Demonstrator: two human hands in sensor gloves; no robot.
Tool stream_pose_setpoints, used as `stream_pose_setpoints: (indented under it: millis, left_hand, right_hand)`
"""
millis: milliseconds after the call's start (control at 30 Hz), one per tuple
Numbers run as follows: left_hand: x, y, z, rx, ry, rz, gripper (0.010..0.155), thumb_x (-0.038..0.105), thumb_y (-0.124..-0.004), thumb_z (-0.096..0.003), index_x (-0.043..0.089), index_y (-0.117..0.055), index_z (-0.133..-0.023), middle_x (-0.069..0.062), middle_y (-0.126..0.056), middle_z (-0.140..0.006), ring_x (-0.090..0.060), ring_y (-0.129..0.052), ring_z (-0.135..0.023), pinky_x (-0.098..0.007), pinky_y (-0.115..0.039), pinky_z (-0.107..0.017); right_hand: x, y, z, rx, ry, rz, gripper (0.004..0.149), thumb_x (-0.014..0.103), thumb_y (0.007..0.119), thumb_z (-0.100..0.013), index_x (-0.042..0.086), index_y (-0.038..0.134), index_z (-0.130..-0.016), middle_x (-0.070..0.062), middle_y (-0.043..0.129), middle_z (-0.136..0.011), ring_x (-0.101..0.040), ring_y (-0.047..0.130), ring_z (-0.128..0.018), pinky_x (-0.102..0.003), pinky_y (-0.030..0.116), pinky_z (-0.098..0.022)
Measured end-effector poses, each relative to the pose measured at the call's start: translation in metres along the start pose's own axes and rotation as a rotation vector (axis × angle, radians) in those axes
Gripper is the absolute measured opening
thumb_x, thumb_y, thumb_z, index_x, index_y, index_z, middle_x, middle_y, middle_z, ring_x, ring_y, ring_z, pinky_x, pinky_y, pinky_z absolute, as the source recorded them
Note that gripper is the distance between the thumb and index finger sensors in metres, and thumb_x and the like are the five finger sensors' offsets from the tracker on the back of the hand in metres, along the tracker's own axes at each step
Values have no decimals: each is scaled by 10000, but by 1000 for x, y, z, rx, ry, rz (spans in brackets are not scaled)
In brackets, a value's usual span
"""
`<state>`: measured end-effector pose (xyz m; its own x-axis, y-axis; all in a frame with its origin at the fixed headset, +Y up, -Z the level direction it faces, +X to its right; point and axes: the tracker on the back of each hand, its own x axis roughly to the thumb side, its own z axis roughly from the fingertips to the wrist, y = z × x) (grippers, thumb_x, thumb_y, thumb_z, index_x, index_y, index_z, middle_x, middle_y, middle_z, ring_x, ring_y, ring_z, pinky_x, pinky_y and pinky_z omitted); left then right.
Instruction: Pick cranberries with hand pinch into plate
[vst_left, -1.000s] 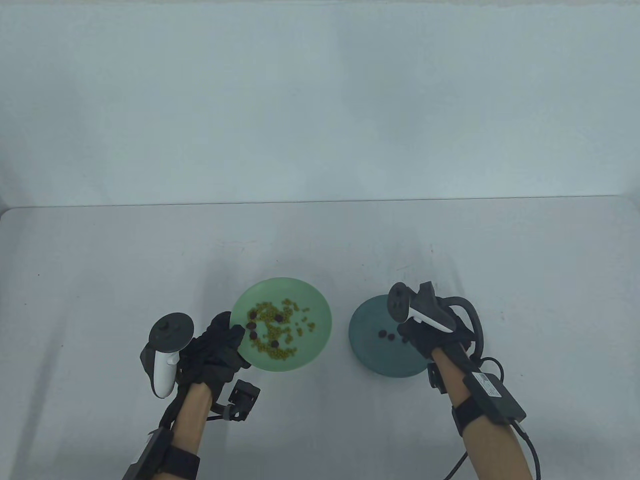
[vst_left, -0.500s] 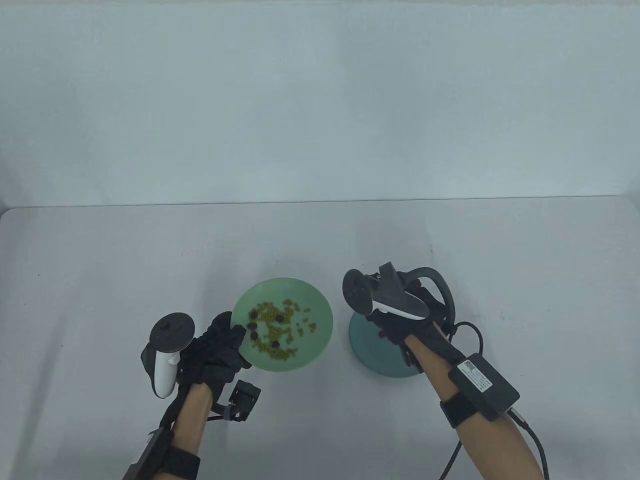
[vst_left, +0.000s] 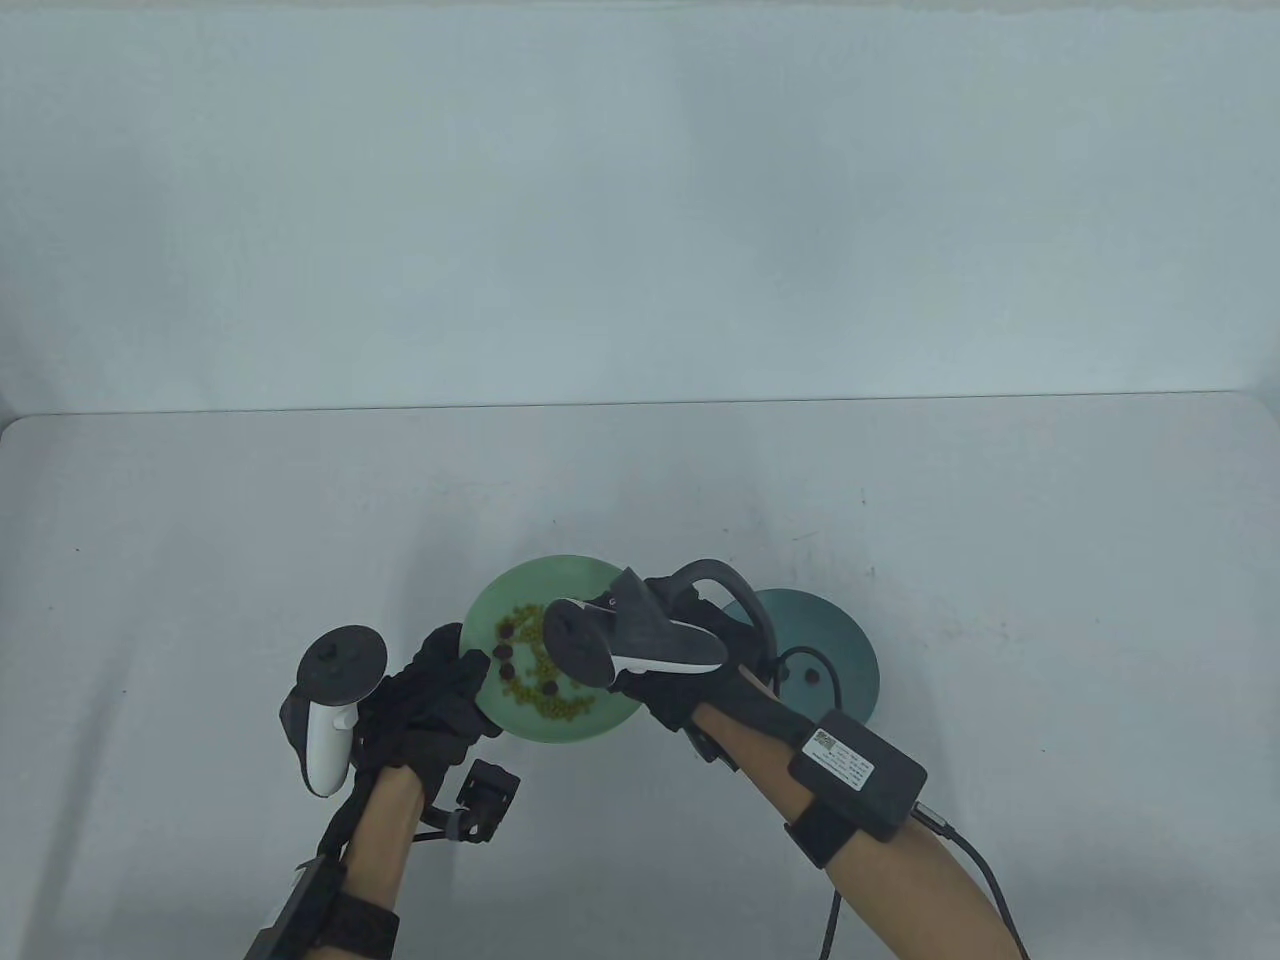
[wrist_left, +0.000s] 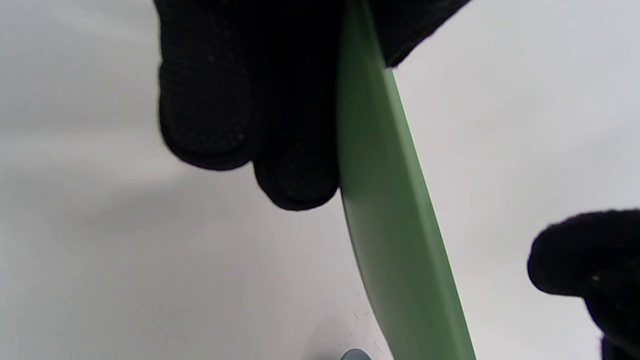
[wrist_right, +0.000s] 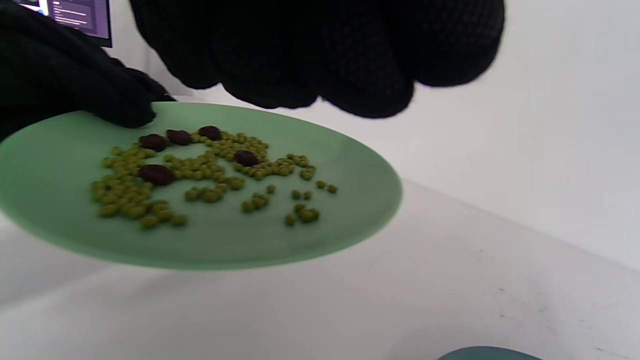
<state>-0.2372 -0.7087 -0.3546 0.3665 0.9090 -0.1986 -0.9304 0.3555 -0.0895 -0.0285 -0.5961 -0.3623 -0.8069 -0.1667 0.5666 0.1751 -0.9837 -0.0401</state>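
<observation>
Two gloved hands, left hand (vst_left: 432, 690) gripping green plate (vst_left: 520, 720) rim, right hand (vst_left: 690, 690) empty above it

Right hand (vst_left: 690, 690) (from teal plate (vst_left: 850, 650)) over green plate (vst_left: 500, 590)

plates: two, one light green plate (vst_left: 497, 609) and one dark teal plate (vst_left: 835, 640)
cranberries on the light green plate: five dark cranberries (wrist_right: 157, 173) show in the right wrist view
cranberries on the dark teal plate: one shows (vst_left: 812, 676), the rest of the plate is partly hidden
green peas (wrist_right: 216, 176): many, too small to count
gloved hands: two, left hand (vst_left: 430, 700) and right hand (vst_left: 690, 690)
trackers: two, one on each hand
</observation>
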Motion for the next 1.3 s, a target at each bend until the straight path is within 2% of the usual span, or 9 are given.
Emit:
stream_pose_setpoints:
  millis: [400, 700, 900, 1100, 1300]
  left_hand:
    - [0, 0, 0, -1, 2, -1, 578, 228, -680, -585, -30, -485, -1065, -166, -831, -835, -189, -1103, -513, -345, -953, -432]
    - [1, 0, 0, -2, 3, 1, 578, 227, -680, -585, -31, -485, -1064, -165, -833, -833, -186, -1103, -511, -342, -954, -430]
    - [0, 1, 0, 2, 5, 1, 579, 227, -680, -585, -32, -485, -1065, -168, -832, -833, -189, -1103, -512, -343, -953, -431]
    - [1, 0, 0, 0, 3, 5, 578, 227, -680, -585, -32, -487, -1064, -167, -833, -833, -187, -1103, -511, -342, -954, -430]
    - [1, 0, 0, -3, 1, 4, 578, 227, -680, -585, -31, -485, -1064, -167, -833, -832, -187, -1104, -510, -342, -954, -430]
  right_hand:
    - [26, 16, -8, 79, -101, -7, 435, 439, 748, -540, 260, 798, -934, 119, 934, -499, -79, 971, -396, -330, 872, -391]
    - [31, 23, -11, 121, -120, 20, 439, 425, 742, -549, 263, 778, -955, 113, 933, -505, -84, 971, -403, -333, 872, -397]
    - [24, 24, -12, 151, -98, 30, 434, 423, 742, -550, 265, 779, -953, 114, 933, -506, -83, 970, -408, -334, 870, -399]
    - [14, 16, -11, 69, -39, 17, 444, 444, 752, -537, 231, 811, -923, 116, 933, -498, -79, 969, -395, -331, 870, -390]
    - [17, 21, -15, 59, -33, 35, 440, 464, 759, -525, 222, 838, -883, 120, 930, -499, -79, 968, -396, -330, 870, -390]
